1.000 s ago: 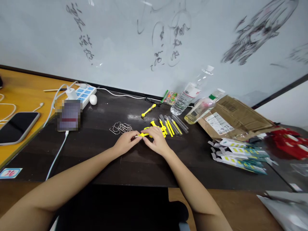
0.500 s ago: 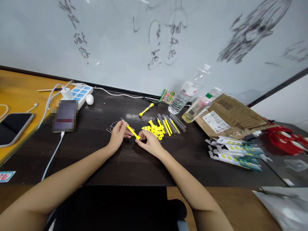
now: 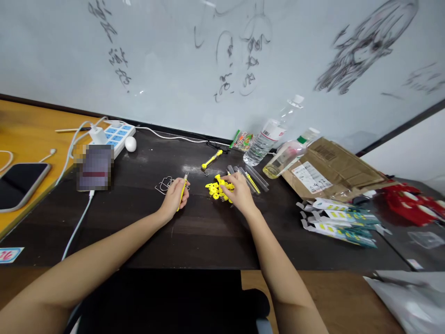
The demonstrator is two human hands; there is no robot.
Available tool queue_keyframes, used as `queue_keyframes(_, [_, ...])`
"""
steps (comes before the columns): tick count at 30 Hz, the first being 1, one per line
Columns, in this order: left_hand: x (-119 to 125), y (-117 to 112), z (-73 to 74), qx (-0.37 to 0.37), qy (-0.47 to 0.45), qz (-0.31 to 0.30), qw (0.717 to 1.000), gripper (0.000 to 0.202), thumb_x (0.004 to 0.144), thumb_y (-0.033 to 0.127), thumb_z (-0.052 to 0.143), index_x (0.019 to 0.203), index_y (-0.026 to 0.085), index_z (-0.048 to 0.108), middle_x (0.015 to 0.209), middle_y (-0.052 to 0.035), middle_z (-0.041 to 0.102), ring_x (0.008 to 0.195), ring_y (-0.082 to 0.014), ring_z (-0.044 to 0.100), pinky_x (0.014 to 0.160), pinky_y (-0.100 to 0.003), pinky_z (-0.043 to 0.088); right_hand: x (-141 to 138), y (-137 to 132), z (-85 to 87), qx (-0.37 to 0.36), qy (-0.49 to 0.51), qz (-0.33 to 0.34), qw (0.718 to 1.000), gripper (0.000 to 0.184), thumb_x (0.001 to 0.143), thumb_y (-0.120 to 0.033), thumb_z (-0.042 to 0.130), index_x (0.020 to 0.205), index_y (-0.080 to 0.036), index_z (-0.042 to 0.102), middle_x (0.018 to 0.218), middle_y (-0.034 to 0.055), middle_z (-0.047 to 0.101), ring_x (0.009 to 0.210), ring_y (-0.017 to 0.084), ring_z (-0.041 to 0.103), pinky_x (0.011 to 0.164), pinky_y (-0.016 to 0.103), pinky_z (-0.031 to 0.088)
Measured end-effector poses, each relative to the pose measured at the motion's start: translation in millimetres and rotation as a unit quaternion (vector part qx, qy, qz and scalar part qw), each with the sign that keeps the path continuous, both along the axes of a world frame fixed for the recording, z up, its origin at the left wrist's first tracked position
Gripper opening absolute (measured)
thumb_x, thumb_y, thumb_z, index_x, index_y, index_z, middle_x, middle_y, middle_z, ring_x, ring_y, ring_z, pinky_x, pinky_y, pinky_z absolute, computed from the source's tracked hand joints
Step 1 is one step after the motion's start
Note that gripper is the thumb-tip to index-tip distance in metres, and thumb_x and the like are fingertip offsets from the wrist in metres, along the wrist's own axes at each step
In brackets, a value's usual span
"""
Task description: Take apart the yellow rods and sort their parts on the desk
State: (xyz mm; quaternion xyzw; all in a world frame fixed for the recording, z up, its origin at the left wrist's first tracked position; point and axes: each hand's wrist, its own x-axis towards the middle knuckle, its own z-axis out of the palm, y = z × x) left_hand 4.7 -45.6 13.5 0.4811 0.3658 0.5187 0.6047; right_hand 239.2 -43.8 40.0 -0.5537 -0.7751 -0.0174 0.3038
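Observation:
My left hand is closed around a slim yellow stick with a clear or metallic tip pointing up and away. Behind its fingers lie thin bent metal wire hooks on the dark table. Over a pile of small yellow plastic parts is my right hand, thumb and forefinger apart at the pile's right side. It partly covers clear tubes and yellow sticks. A yellow piece with rounded ends and a small hook lies alone behind the pile.
Two plastic bottles and a snack packet stand near the whiteboard. To the right are a brown parcel and flattened printed boxes. A phone, a power strip and cables occupy the left.
My right hand has let go of the yellow stick's end and moved right to the pile. My left hand keeps the stick, now turned more upright.

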Motion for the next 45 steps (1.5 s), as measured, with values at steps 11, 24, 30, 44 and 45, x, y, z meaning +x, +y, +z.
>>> queue_keyframes(11, [2,-2,0.6,-0.013,-0.001,-0.016,1.0,0.014,0.08,0.031,0.049,0.088,0.02,0.048,0.055,0.0078,0.046,0.035,-0.0059,0.042,0.032,-0.014,0.03,-2,3,-9.8,-0.028,-0.09,0.011,0.995,0.026,0.084,-0.027,0.054,0.106,-0.021,0.066,0.093,0.0091,0.054,0.091,0.024,0.052,0.083,0.039,0.042])
queue_keyframes(24, [3,-1,-0.9,0.021,0.006,-0.028,0.999,0.034,0.074,0.045,0.065,0.089,0.016,0.056,0.063,0.0036,0.051,0.057,-0.0079,0.052,0.049,-0.017,0.046,-49,-25,-9.2,-0.084,0.037,0.208,0.974,0.026,0.09,-0.041,0.046,0.08,-0.022,0.062,0.071,0.0027,0.053,0.073,0.018,0.05,0.071,0.031,0.04])
queue_keyframes(30, [2,-3,1.1,0.032,0.007,-0.049,0.998,0.042,0.076,0.046,0.064,0.103,0.016,0.053,0.067,0.0022,0.056,0.057,-0.0082,0.054,0.048,-0.016,0.045,-54,-21,-17.9,-0.102,0.085,0.16,0.978,0.03,0.092,-0.041,0.041,0.075,-0.021,0.054,0.066,0.0002,0.048,0.063,0.016,0.046,0.059,0.026,0.035])
queue_keyframes(44, [3,-5,-3.0,0.04,0.049,-0.079,0.995,0.042,0.081,0.048,0.056,0.109,0.018,0.047,0.072,0.0032,0.054,0.049,-0.0063,0.053,0.039,-0.015,0.041,97,21,-18.5,-0.014,-0.026,-0.35,0.936,0.031,0.088,-0.027,0.042,0.101,-0.016,0.068,0.095,0.0159,0.057,0.088,0.027,0.05,0.073,0.037,0.039])
queue_keyframes(45, [2,-4,-3.4,0.042,0.051,-0.078,0.995,0.042,0.081,0.048,0.056,0.109,0.018,0.047,0.071,0.0032,0.054,0.048,-0.0064,0.053,0.039,-0.015,0.041,97,21,-21.3,-0.02,-0.029,-0.353,0.935,0.031,0.088,-0.027,0.043,0.102,-0.017,0.068,0.095,0.0161,0.056,0.088,0.027,0.05,0.073,0.038,0.039])
